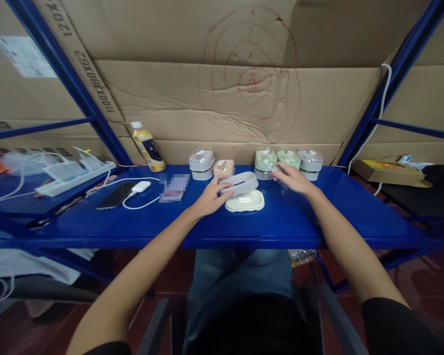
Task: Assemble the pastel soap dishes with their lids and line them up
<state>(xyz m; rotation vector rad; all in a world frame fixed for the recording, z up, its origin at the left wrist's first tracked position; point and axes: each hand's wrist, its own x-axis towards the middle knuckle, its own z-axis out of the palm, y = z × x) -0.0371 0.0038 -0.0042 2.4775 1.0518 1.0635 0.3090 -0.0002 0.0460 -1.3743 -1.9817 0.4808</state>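
My left hand (211, 197) is closed on the near left end of a pale grey oval tray (246, 181) with a dark slot in it. That grey tray is tilted above a cream oval dish (245, 201), which sits on the blue shelf. My right hand (294, 178) pinches a clear plastic piece (280, 180), seen only in part, close to the stacked green box (265, 159). Beyond my left hand stands a peach box (224, 167), with a grey box (202, 162) to its left. Another green box (289, 159) and a second grey box (311, 162) stand behind my right hand.
On the left of the blue shelf (192, 229) lie a black phone (118, 195), a white charger (141, 187) with cables and a blurred-screen device (174, 188). A yellow bottle (148, 148) leans at the back left. Cardboard (163, 98) backs the shelf, between blue posts.
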